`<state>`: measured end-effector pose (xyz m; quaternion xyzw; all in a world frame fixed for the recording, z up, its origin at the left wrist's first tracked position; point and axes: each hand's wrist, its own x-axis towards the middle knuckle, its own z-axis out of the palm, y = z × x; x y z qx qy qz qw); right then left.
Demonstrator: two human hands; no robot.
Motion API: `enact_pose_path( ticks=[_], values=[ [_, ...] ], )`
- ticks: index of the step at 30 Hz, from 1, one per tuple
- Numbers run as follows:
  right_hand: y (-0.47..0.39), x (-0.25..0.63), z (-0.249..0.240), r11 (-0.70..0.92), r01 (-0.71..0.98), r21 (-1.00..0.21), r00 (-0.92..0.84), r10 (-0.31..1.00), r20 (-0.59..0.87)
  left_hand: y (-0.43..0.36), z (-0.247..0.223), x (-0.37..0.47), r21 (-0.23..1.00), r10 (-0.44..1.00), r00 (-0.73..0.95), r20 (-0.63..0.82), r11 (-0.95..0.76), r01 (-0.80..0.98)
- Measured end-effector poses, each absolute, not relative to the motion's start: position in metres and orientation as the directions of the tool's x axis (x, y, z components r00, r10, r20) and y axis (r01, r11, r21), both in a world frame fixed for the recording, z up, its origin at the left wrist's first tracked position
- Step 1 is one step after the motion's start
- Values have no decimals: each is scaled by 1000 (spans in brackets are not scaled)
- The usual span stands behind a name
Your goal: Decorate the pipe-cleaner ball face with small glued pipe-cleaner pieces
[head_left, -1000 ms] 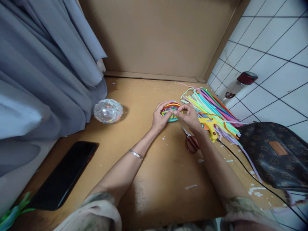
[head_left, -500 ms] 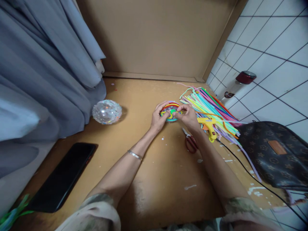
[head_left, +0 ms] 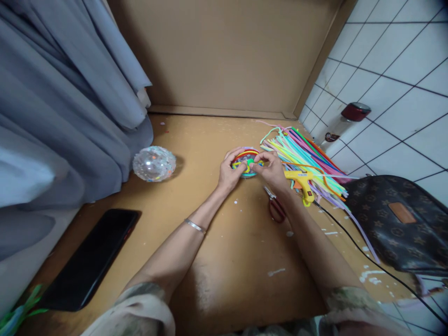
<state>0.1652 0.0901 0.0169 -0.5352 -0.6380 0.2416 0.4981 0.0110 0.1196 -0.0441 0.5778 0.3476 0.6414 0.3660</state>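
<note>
Near the middle of the table, a round clear ball (head_left: 249, 153) carries bands of red, yellow, green and turquoise pipe cleaner. My left hand (head_left: 230, 171) is wrapped round its left side, thumb on the near face. On the right side, my right hand (head_left: 272, 169) presses thumb and fingers against the coloured strips; whether a strip end is pinched there is too small to tell. Just below the right wrist lie dark red-handled scissors (head_left: 276, 208). A yellow glue gun (head_left: 304, 183) rests to the right of that hand, partly behind the forearm.
A heap of coloured pipe cleaners (head_left: 301, 147) lies at the back right, beside a dark patterned bag (head_left: 402, 233). A clear speckled ball (head_left: 154, 164) sits at left near the grey curtain (head_left: 70, 102). A black phone (head_left: 93, 259) lies front left. A red-lidded jar (head_left: 355, 112) stands by the tiles.
The right hand's fingers have shifted slightly on the ball. The whole view has moved a little; the left hand keeps its hold.
</note>
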Motion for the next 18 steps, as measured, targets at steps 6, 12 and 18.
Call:
enact_pose_path(
  ticks=[6, 12, 18],
  values=[
    [90, 166, 17, 300, 447, -843, 72, 927, 368, 118, -42, 10, 868, 869, -61, 491, -494, -50],
    [89, 166, 17, 308, 447, -840, 74, 923, 378, 119, -43, 10, 868, 869, -65, 491, -494, -45],
    [89, 168, 22, 326, 383, -865, 49, 927, 371, 121, -45, 9, 874, 880, -52, 472, -475, -103]
  ],
)
